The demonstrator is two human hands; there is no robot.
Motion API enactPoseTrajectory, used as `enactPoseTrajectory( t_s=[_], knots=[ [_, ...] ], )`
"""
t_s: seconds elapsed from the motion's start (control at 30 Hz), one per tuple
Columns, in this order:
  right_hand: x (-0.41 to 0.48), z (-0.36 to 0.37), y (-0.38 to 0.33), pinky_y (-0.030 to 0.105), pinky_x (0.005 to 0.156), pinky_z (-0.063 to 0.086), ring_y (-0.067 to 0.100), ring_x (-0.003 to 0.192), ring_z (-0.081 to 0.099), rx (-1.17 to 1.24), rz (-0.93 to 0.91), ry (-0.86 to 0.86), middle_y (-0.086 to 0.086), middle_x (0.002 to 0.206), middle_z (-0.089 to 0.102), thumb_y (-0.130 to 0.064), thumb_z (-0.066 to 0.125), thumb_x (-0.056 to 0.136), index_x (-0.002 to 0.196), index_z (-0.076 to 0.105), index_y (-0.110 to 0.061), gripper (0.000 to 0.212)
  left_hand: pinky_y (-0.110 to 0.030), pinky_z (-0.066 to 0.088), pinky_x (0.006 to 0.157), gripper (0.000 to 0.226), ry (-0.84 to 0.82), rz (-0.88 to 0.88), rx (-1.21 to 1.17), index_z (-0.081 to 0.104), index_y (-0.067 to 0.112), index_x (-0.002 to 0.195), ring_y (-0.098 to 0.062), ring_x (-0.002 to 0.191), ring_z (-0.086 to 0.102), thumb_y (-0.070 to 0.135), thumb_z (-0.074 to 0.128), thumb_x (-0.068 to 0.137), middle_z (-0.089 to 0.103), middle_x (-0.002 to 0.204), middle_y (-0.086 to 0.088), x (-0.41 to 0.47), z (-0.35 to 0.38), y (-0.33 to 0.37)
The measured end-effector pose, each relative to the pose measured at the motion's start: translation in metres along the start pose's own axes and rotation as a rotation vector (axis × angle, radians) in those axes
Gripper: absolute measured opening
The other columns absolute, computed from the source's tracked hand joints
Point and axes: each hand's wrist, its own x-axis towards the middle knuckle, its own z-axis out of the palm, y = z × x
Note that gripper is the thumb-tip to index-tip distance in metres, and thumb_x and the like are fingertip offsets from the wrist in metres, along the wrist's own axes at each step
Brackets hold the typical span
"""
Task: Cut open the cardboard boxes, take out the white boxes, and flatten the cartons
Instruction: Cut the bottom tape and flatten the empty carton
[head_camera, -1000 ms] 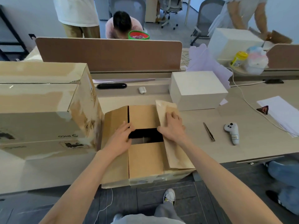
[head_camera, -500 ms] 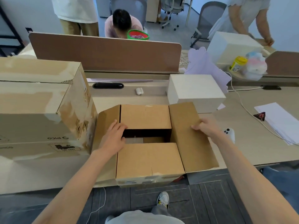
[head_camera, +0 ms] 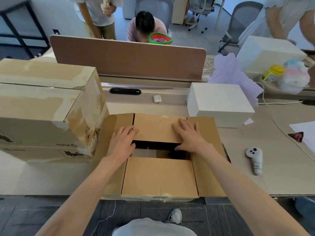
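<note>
A small brown carton (head_camera: 160, 178) lies at the desk's front edge with its side flaps spread out and its two inner flaps leaving a dark gap between them. My left hand (head_camera: 122, 143) rests on the left edge of that gap, fingers apart. My right hand (head_camera: 189, 135) lies flat on the far inner flap, thumb at the flap's edge. Both hands hold nothing. A white box (head_camera: 219, 101) stands on the desk behind the carton to the right. A large taped cardboard box (head_camera: 46, 106) stands to the left, touching the carton.
A white controller (head_camera: 254, 159) lies right of the carton, with papers (head_camera: 305, 133) at the far right. A brown divider panel (head_camera: 127, 58) runs across the back of the desk. Other people stand and sit beyond it. A second white box (head_camera: 267, 55) is at the back right.
My right hand let go of the right side flap, now lying flat, and moved left onto the far inner flap. My left hand shifted slightly toward the gap.
</note>
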Motion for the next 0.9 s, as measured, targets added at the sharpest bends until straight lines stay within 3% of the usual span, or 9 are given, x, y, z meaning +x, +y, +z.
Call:
enactPoseTrajectory(
  t_s=[0.17,0.3,0.4,0.5,0.6,0.7,0.77,0.83,0.9],
  knots=[
    [0.009,-0.015,0.004,0.051,0.12,0.005,0.022,0.148,0.003,0.028,-0.106,0.008,0.001,0.161,0.009,-0.026,0.063,0.075,0.153,0.02,-0.028,0.089,-0.033,0.036,0.101,0.048,0.038,0.022,-0.035,0.051,0.025,0.134,-0.014,0.13,0.037,0.02,0.063,0.088,0.047,0.141,0.008,0.018,-0.002,-0.002],
    [0.011,-0.052,0.014,0.034,0.11,0.038,0.016,0.13,0.045,0.318,-0.139,0.094,-0.004,0.142,0.05,-0.021,0.057,0.082,0.142,0.045,-0.025,0.062,-0.031,0.041,0.099,0.048,0.109,-0.11,-0.392,0.043,0.023,0.139,-0.011,0.121,0.048,0.02,0.058,0.093,0.052,0.133,0.009,0.039,-0.018,0.006],
    [0.025,-0.066,0.021,0.035,0.103,0.047,0.009,0.111,0.056,0.588,-0.069,0.321,-0.005,0.121,0.064,-0.018,0.057,0.089,0.134,0.055,-0.021,0.045,-0.028,0.039,0.099,0.05,0.233,-0.273,-0.713,0.033,0.023,0.144,-0.005,0.118,0.046,0.022,0.053,0.098,0.047,0.137,0.011,0.057,-0.033,0.018],
    [0.047,-0.064,0.025,0.032,0.109,0.039,0.013,0.124,0.045,0.612,0.093,0.629,-0.001,0.137,0.05,-0.018,0.058,0.094,0.142,0.043,-0.018,0.051,-0.027,0.04,0.099,0.055,0.268,-0.368,-0.831,0.025,0.023,0.148,-0.005,0.12,0.047,0.021,0.051,0.1,0.036,0.149,0.008,0.071,-0.039,0.031],
    [0.069,-0.049,0.028,0.036,0.115,0.029,0.022,0.145,0.02,0.371,0.234,0.699,0.005,0.159,0.018,-0.008,0.056,0.094,0.153,0.018,-0.019,0.07,-0.027,0.039,0.1,0.058,0.139,-0.349,-0.772,0.027,0.022,0.15,-0.01,0.126,0.045,0.016,0.053,0.098,0.036,0.148,0.006,0.074,-0.032,0.033],
    [0.079,-0.021,0.029,0.047,0.12,0.011,0.031,0.149,-0.004,0.021,0.208,0.534,0.008,0.163,-0.002,0.005,0.051,0.091,0.153,0.02,-0.025,0.076,-0.024,0.044,0.089,0.038,-0.086,-0.237,-0.578,0.049,0.021,0.137,-0.01,0.104,0.052,0.02,0.051,0.099,0.056,0.123,0.003,0.066,-0.022,0.024],
    [0.079,-0.006,0.027,0.051,0.121,0.006,0.03,0.15,0.0,0.032,0.205,0.377,0.007,0.163,0.007,0.001,0.042,0.094,0.152,0.025,-0.025,0.066,-0.031,0.043,0.1,0.027,-0.232,-0.103,-0.388,0.06,0.025,0.124,-0.01,0.105,0.055,0.026,0.051,0.099,0.062,0.117,0.006,0.057,-0.016,0.02],
    [0.076,-0.003,0.026,0.051,0.12,0.01,0.027,0.143,0.027,0.131,0.236,0.277,0.006,0.152,0.037,-0.006,0.035,0.096,0.151,0.027,-0.025,0.059,-0.04,0.023,0.119,0.028,-0.386,0.053,-0.204,0.061,0.03,0.12,-0.005,0.112,0.056,0.04,0.05,0.097,0.064,0.116,0.013,0.049,-0.015,0.022],
    [0.074,-0.005,0.026,0.048,0.119,0.016,0.027,0.137,0.035,0.129,0.255,0.283,0.008,0.143,0.047,-0.01,0.035,0.097,0.149,0.034,-0.025,0.054,-0.036,0.016,0.119,0.039,-0.551,0.171,-0.093,0.062,0.033,0.119,-0.001,0.107,0.058,0.057,0.047,0.092,0.067,0.113,0.017,0.038,-0.013,0.026]
  ],
)
